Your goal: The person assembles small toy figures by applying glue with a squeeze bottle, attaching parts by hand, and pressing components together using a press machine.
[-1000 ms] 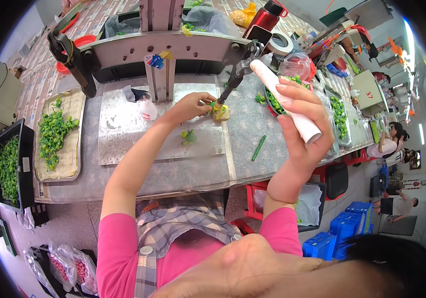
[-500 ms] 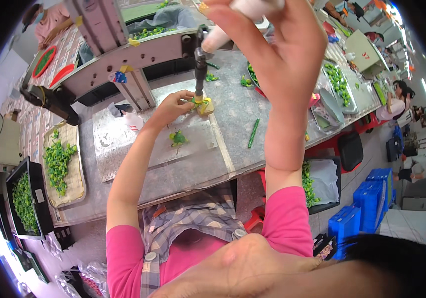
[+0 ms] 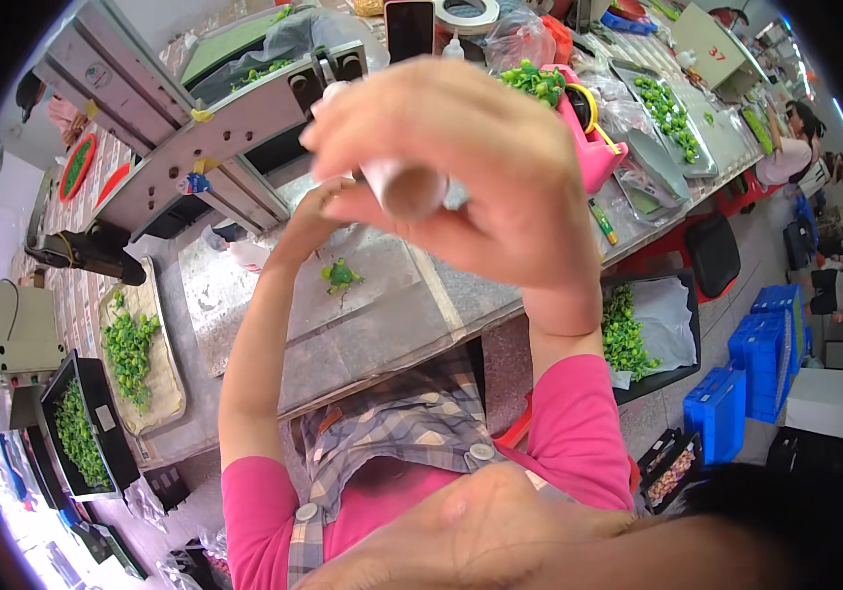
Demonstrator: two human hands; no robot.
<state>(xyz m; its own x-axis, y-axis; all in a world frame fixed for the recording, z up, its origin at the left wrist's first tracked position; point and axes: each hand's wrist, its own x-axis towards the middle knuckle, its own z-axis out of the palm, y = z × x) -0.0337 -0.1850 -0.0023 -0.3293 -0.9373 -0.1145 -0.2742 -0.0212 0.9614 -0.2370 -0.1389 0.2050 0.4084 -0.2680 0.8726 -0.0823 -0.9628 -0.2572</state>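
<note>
My right hand (image 3: 500,167) is raised close to the camera, its fingers wrapped round the white tube-shaped handle (image 3: 412,189) of a bench press. The handle's round end faces me. Behind and below it, my left hand (image 3: 311,224) reaches to the work spot under the press. Its fingers look bent together, but the right hand hides their tips and whatever lies between them. On the metal plate (image 3: 274,310) nearer to me sits a small green plastic figure (image 3: 341,276). A white bottle (image 3: 247,255) stands left of my left hand.
The press frame (image 3: 161,123) spans the far left. A beige tray (image 3: 168,393) and a black bin (image 3: 119,447) of green pieces are at left. A pink tape dispenser (image 3: 594,162) stands at right. A lined black crate (image 3: 672,329) sits below the table's right edge.
My right hand has come down and left with the handle, now covering the press head and the yellow-green piece. My left hand remains at the press. The whole view has shifted slightly.
</note>
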